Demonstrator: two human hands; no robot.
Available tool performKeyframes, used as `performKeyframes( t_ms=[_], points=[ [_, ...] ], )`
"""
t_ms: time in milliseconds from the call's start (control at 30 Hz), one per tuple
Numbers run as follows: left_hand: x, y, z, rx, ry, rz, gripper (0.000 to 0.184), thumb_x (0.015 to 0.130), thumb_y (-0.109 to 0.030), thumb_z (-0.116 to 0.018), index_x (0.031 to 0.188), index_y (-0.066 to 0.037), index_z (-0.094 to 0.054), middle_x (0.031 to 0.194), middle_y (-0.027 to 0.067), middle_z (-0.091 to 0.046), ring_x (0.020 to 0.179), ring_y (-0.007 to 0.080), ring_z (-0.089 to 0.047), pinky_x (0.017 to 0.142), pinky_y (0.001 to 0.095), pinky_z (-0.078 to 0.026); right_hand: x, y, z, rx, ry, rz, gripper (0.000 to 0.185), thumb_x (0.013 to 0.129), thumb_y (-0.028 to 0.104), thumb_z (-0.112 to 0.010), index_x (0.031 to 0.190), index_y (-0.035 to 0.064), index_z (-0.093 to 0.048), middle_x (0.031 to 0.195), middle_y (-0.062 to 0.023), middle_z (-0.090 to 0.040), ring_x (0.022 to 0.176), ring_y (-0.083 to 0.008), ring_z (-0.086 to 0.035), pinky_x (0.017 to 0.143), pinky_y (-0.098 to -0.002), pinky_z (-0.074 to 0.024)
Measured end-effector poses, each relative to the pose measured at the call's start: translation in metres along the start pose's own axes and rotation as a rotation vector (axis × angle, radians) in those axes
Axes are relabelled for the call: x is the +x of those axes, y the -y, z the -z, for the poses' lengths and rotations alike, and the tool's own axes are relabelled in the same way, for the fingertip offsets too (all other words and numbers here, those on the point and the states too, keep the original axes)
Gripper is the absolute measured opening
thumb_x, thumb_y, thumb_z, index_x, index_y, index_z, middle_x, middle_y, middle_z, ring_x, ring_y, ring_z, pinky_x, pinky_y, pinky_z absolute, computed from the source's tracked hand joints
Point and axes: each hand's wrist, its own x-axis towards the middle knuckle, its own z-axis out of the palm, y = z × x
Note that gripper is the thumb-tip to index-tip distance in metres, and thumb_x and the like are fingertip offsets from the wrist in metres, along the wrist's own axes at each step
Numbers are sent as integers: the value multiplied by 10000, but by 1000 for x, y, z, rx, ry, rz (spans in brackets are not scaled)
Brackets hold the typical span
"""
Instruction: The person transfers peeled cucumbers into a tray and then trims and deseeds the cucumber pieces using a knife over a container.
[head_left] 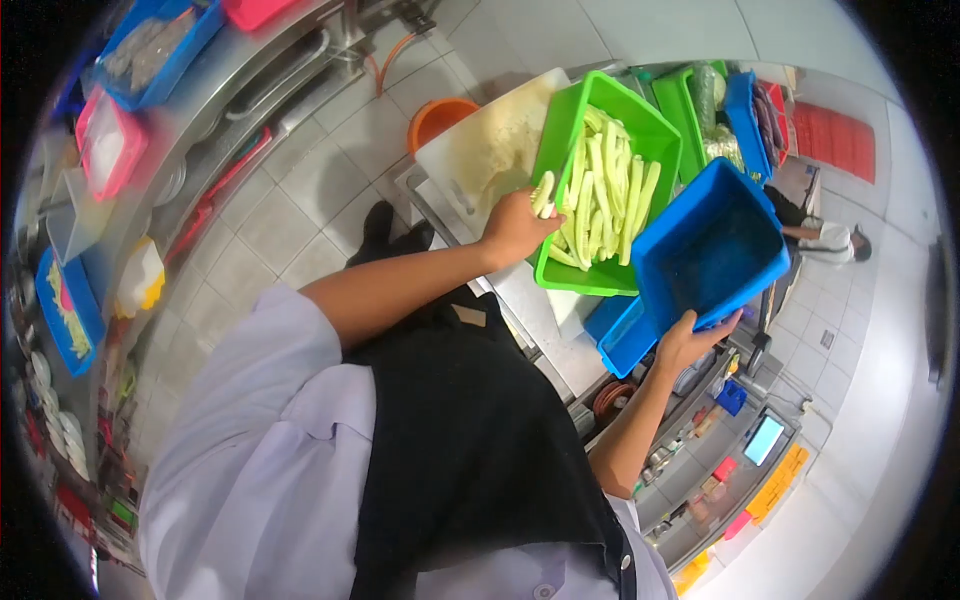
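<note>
Lying in the green tub (pixel 560 130), the pale-green vegetable strips (pixel 605 190) are sitting just to the right of the left hand (pixel 520 228), and from where I'm standing that hand is clearly the nearer one. Most of the strips are pointing away from the person's body, their long axes running roughly along the tub, with a few lying askew. The left hand is reaching in over the tub's near-left edge, its fingers clamping on a few short cut pieces (pixel 542 194).

To the right, the right hand (pixel 688 343) is gripping a deep blue tub (pixel 710 240) by its near end, tilting its open side towards the person. That tub is overlapping the green one's right edge in view; I'm not able to tell whether they are touching. A smaller blue container (pixel 627 345) is showing partly beneath it.

Farther out, a stained cutting board (pixel 465 150) is lying to the left of the green tub, with an orange bucket (pixel 438 118) showing beyond it. Another person (pixel 828 240) is standing well apart, off to the right.
</note>
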Motion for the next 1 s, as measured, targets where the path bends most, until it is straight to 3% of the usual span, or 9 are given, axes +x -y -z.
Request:
performKeyframes(
  t_ms=[100,233,400,567,667,733,800,867,1000],
  points=[
    [3,10,-3,12,3,-16,259,859,-240,-837,923,-20,-715,822,174,-743,777,357,-736,722,448,-560,-4,-23,19,280,-72,-148,851,871,74,-592,1660,32,-277,1624,-239,-415,1483,-423,-428,1259,-483,-297],
    [5,12,-5,54,-58,-37,271,856,-213,-861,888,6,-704,771,124,-731,695,258,-701,664,420,-544,-15,-70,52,1006,-65,-647,534,940,110,-621,1456,42,-503,1345,-134,-611,1209,-310,-628,1007,-443,-545],
    [8,5,10,174,-44,-62,269,895,-228,-857,859,-14,-698,707,8,-647,618,149,-590,576,385,-485,-72,-126,76,1124,-143,-802,544,952,222,-697,1421,-4,-542,1324,-154,-661,1199,-330,-668,1017,-457,-536],
    [6,-15,51,282,-192,-63,259,940,-269,-834,899,-56,-694,794,19,-658,641,108,-591,577,309,-472,-136,-177,105,1175,-310,-801,578,948,205,-695,1469,22,-525,1402,-124,-611,1239,-299,-625,1073,-432,-497],
    [-20,-47,44,253,-353,-247,247,946,-256,-829,896,-69,-675,768,-3,-623,606,88,-543,557,270,-423,-179,-227,128,1041,-497,-639,669,928,99,-677,1542,-4,-433,1415,-153,-598,1262,-303,-601,1115,-431,-464],
    [-53,-80,26,234,-372,-319,240,948,-231,-825,860,-100,-644,763,-14,-602,598,76,-514,548,267,-397,-202,-266,146,487,-665,-432,777,900,9,-655,1600,-26,-318,1454,-210,-547,1302,-331,-561,1154,-437,-423],
    [-82,-92,-8,211,-404,-369,257,950,-215,-821,838,-114,-613,758,-21,-581,598,72,-502,555,265,-391,-211,-299,175,315,-632,-412,834,888,-52,-618,1619,-45,-216,1536,-263,-439,1370,-374,-498,1195,-458,-370],
    [-105,-97,-41,121,-392,-467,255,955,-201,-813,838,-115,-605,750,-23,-564,607,76,-511,569,264,-404,-208,-321,211,127,-707,-133,859,887,-65,-593,1630,-70,-160,1612,-272,-325,1459,-408,-406,1246,-468,-294],
    [-144,-80,-101,324,-193,-485,217,952,-121,-812,882,-76,-611,777,-22,-572,650,78,-529,601,259,-432,-199,-386,221,-5,-465,-287,919,853,-115,-558,1669,-33,-144,1694,-320,-216,1586,-466,-239,1299,-512,-167]
  ],
)
